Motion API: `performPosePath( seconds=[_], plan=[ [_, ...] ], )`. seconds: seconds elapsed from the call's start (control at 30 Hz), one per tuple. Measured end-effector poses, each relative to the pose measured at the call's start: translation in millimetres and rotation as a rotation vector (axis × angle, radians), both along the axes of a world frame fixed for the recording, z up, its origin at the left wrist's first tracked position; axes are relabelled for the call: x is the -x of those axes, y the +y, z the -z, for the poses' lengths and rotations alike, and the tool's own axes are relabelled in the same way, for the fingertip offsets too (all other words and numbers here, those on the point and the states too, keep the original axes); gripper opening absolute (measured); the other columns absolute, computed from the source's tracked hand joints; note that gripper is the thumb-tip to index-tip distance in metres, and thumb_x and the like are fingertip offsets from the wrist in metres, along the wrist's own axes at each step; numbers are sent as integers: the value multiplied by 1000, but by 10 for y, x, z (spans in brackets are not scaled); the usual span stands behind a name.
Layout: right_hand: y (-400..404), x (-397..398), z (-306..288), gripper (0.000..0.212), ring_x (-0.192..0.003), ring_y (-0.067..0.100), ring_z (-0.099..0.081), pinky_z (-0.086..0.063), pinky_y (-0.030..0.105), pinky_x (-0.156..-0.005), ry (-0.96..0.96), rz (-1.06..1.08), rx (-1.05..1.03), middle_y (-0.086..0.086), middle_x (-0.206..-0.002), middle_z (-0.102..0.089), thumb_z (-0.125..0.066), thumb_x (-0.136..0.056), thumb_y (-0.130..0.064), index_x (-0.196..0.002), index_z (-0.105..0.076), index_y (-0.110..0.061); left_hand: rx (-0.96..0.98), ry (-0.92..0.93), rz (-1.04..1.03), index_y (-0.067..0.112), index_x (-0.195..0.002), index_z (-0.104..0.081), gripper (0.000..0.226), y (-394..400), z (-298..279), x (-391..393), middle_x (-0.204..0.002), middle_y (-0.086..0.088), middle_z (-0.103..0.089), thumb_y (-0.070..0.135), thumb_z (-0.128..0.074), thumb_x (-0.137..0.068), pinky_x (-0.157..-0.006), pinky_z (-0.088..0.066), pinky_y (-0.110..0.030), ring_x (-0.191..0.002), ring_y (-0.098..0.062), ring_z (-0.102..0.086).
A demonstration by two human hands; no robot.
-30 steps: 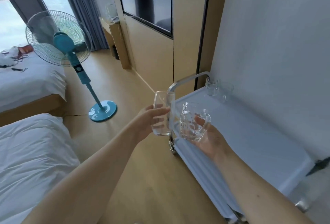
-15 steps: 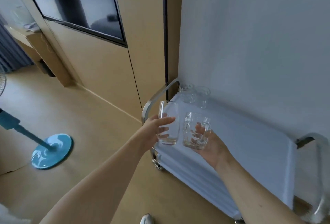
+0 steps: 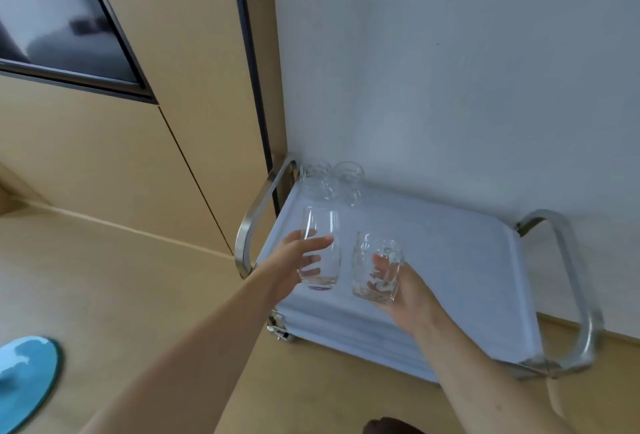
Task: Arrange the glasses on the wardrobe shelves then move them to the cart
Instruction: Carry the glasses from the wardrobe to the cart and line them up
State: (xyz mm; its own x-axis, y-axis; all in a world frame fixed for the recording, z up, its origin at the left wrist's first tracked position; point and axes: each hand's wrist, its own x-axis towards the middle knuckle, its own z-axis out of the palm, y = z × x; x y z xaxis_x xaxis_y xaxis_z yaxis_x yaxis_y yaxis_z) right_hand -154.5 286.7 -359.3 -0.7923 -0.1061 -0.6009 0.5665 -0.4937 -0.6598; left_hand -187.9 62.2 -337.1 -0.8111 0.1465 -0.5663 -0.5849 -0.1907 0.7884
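My left hand [image 3: 294, 265] grips a tall smooth clear glass [image 3: 320, 246], held upright above the left front part of the white cart top [image 3: 460, 260]. My right hand [image 3: 403, 290] holds a shorter patterned clear glass [image 3: 375, 265], also over the cart top, just right of the tall one. Two more clear glasses [image 3: 330, 182] stand side by side in the cart's far left corner, against the wall.
The cart has a metal handle at its left end [image 3: 256, 215] and another at its right end [image 3: 571, 281]. It stands against a white wall [image 3: 450, 70], beside wood wall panels [image 3: 194, 87]. A blue fan base [image 3: 24, 378] sits on the wooden floor at lower left.
The view has swung right and closer to the cart. Both hands with their glasses have moved further over the cart top. The bed and the fan head have left the view.
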Motion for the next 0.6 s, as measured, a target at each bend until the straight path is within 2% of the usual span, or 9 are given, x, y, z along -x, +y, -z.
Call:
performPosePath(
  seconds=[0.07, 0.13, 0.17, 0.2, 0.27, 0.33, 0.4, 0.5, 0.6],
  plan=[
    [83, 38, 64, 34, -97, 31, -72, -58, 42, -78, -6, 25, -35, 12, -120, -69, -69, -89, -14, -123, -67, -9, 10, -9, 11, 24, -131, -58, 96, 80, 68, 93, -129, -6, -63, 46, -96, -46, -89, -59, -39, -118, -25, -62],
    [187, 95, 134, 41, -120, 36, -64, -56, 47, -91, -23, 51, -71, 14, -135, -64, -63, -99, -20, -138, -59, -7, 25, -19, 30, 25, -130, -57, 91, 171, 145, 191, -129, -6, -62, 44, -96, -50, -96, -57, -42, -118, -24, -62],
    [242, 129, 171, 43, -125, 38, -60, -54, 49, -95, -30, 60, -92, 15, -137, -62, -62, -101, -21, -141, -56, -6, 41, -20, 44, 26, -130, -56, 88, 222, 179, 242, -130, -6, -62, 43, -96, -53, -98, -56, -44, -118, -23, -61],
    [298, 172, 216, 44, -124, 38, -60, -53, 49, -96, -35, 65, -111, 16, -136, -61, -61, -101, -21, -141, -55, -4, 63, -18, 55, 27, -129, -56, 86, 276, 216, 297, -129, -6, -61, 42, -95, -54, -100, -55, -44, -117, -23, -61],
    [389, 277, 281, 41, -117, 32, -63, -56, 46, -86, -30, 72, -149, 13, -128, -67, -64, -98, -20, -134, -58, -2, 108, -7, 63, 28, -127, -55, 88, 381, 296, 401, -128, -6, -61, 43, -95, -51, -100, -54, -44, -117, -23, -61],
    [475, 410, 345, 43, -106, 27, -69, -58, 43, -77, -31, 92, -176, 6, -115, -73, -78, -84, -21, -122, -63, -7, 140, -2, 49, 27, -130, -52, 94, 486, 367, 509, -127, -6, -61, 43, -96, -48, -98, -53, -41, -116, -23, -61],
    [576, 567, 416, 54, -98, 25, -72, -58, 46, -80, -39, 81, -205, 6, -108, -75, -83, -71, -22, -120, -65, -10, 185, -14, 32, 23, -133, -49, 99, 588, 423, 629, -127, -6, -60, 39, -98, -49, -96, -51, -38, -115, -21, -62],
    [723, 821, 510, 53, -85, 25, -72, -57, 37, -70, -4, 17, -263, 9, -102, -75, -87, -67, -20, -115, -69, -7, 259, -29, 19, 21, -130, -48, 89, 739, 509, 844, -124, -3, -60, 28, -100, -58, -93, -50, -38, -110, -18, -62],
    [811, 1078, 593, 53, -90, 29, -69, -52, 33, -70, 37, 19, -319, 11, -100, -74, -90, -65, -7, -114, -69, -5, 355, -7, 18, 22, -129, -46, 88, 877, 592, 1052, -124, 1, -58, 27, -100, -59, -98, -51, -41, -110, -18, -62]
  ],
)
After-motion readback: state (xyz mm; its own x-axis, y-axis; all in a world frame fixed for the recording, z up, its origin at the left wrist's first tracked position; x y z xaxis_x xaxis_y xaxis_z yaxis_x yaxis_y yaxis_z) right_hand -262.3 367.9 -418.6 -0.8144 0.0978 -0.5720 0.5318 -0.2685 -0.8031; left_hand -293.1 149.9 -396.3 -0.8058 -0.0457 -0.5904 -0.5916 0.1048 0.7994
